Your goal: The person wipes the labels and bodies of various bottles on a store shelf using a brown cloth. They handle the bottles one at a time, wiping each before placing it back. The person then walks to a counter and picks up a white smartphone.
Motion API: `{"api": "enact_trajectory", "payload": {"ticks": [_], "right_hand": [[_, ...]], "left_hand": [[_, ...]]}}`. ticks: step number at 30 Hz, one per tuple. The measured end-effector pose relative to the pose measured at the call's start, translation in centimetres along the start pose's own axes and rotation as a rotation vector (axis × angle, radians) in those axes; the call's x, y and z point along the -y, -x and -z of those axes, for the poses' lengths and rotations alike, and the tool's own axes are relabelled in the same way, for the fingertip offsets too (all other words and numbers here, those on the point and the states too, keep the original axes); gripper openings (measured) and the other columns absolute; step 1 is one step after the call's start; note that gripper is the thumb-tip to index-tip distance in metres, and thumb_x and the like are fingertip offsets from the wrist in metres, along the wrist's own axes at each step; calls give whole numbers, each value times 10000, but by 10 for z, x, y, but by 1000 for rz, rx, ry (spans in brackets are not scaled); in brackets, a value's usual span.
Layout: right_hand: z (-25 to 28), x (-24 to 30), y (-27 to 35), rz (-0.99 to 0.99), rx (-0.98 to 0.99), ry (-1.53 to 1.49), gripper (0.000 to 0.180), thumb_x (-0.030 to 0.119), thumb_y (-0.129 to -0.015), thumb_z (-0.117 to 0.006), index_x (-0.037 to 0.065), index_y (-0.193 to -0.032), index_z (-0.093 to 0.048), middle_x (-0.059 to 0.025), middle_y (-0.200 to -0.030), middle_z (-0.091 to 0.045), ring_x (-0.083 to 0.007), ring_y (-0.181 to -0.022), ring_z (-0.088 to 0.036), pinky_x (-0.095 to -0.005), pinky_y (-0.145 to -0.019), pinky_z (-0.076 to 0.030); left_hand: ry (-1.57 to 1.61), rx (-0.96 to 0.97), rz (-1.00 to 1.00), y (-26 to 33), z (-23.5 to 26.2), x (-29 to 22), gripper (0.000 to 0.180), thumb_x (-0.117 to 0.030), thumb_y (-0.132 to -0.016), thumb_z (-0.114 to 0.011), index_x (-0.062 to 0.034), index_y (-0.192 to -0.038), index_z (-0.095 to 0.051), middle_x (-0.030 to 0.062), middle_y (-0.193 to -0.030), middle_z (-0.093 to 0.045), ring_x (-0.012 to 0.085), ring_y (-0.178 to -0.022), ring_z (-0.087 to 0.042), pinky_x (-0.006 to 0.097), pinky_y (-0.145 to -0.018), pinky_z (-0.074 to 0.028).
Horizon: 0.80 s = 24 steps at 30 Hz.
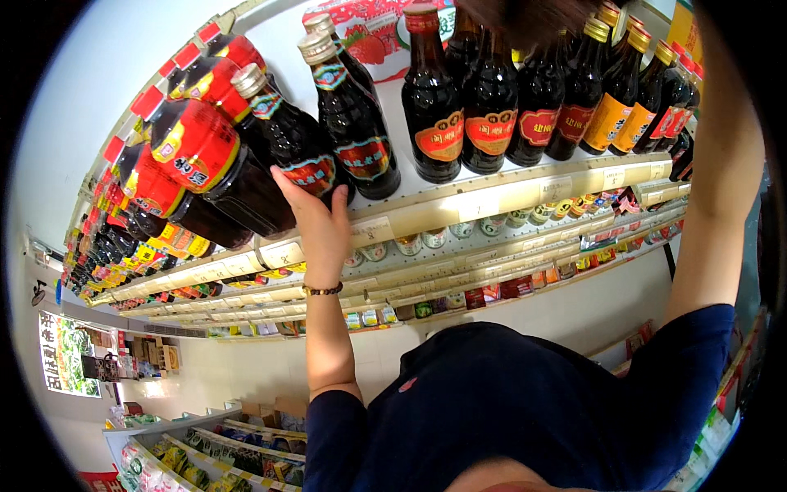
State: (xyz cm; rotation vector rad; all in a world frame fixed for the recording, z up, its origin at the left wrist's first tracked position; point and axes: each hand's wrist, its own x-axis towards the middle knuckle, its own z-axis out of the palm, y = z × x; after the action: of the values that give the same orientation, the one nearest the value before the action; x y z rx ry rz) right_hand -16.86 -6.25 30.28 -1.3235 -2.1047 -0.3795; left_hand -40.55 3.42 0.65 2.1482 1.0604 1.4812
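My left hand (320,221), with a beaded bracelet on its wrist, grips the lower part of a dark glass bottle (283,135) on the top shelf. The thumb lies on the bottle's right side and a finger on its left; the other fingers are hard to make out. This bottle has a pale metal cap and a red and blue label, and it leans in the picture. A matching bottle (358,131) stands just right of it. Large red-capped plastic bottles (197,143) crowd its left. My right arm (721,164) is raised at the far right, its hand out of sight.
More dark sauce bottles (432,115) line the shelf to the right, behind the pale price rail (484,201). Lower shelves hold cans (407,244) and small packets (516,287). Another rack of bagged goods (238,451) stands at the lower left. Dark hair (533,20) covers the top edge.
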Motion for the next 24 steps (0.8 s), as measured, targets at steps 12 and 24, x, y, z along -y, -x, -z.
{"api": "enact_trajectory", "payload": {"ticks": [12,24], "right_hand": [[-41,-30,259,-511,-151,-908,354,277,-835,-577,-27,-1018,-569,-102,-737,-562,-160,-666,-543,-265,-641,-445],[-337,-46,601,-1842,360,-1768,207,361,-874,-515,159,-908,-545,-21,-764,-563,-169,-666,-527,-336,-579,-440]], "left_hand": [[-103,-189,54,45,15,-51,815,18,-791,-603,29,-1403,-65,256,-1371,-297,316,-1243,-365,403,-1043,-258],[312,625,1081,325,-48,8,493,-157,-821,-611,-13,-1252,-422,164,-1078,-588,262,-962,-584,359,-813,-467]]}}
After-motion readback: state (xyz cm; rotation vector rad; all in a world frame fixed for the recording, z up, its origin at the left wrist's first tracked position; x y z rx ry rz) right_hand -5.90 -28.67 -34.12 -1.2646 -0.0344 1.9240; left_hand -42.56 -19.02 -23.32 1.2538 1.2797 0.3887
